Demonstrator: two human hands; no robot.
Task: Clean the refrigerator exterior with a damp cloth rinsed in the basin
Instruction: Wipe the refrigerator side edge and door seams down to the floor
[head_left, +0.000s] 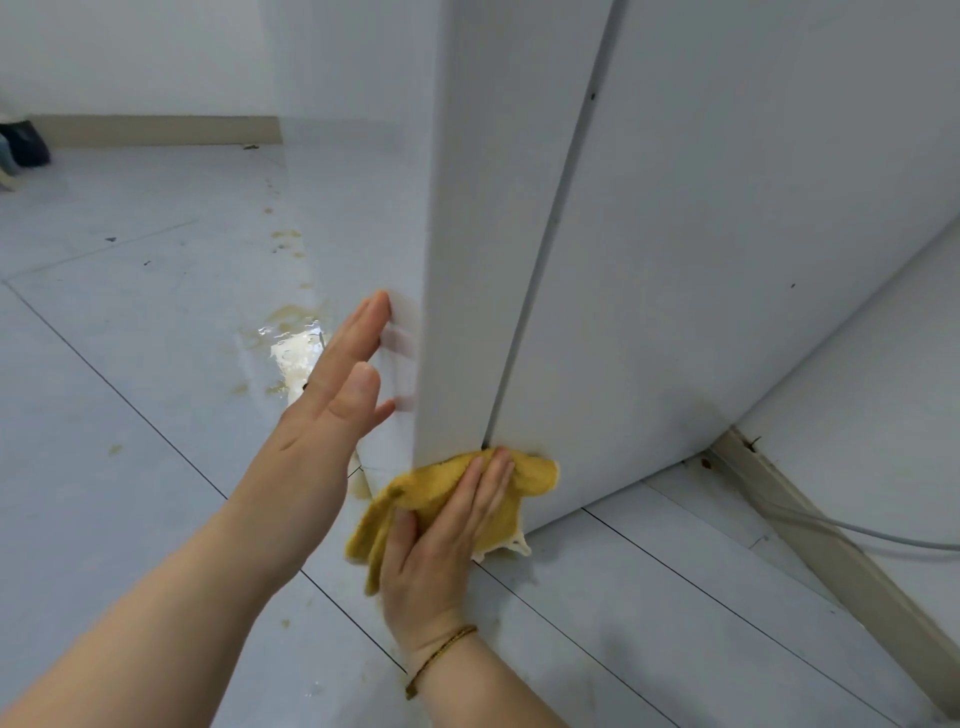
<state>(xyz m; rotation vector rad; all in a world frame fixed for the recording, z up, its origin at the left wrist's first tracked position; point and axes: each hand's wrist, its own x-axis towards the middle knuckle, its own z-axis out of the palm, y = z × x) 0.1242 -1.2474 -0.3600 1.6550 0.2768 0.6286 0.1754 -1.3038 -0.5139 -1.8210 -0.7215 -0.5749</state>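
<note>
Right hand fingers flat, pressing yellow cloth against refrigerator bottom corner, left hand fingers spread open on its front, puddle on floor

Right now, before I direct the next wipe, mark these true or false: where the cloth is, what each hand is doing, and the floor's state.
1. The right hand presses the yellow cloth against the refrigerator near its bottom corner. True.
2. The left hand holds a second cloth. False: it is empty, fingers flat on the refrigerator's door face.
3. The floor is dry. False: a puddle lies beside the refrigerator.
4. A cable runs along the floor at right. True.
</note>
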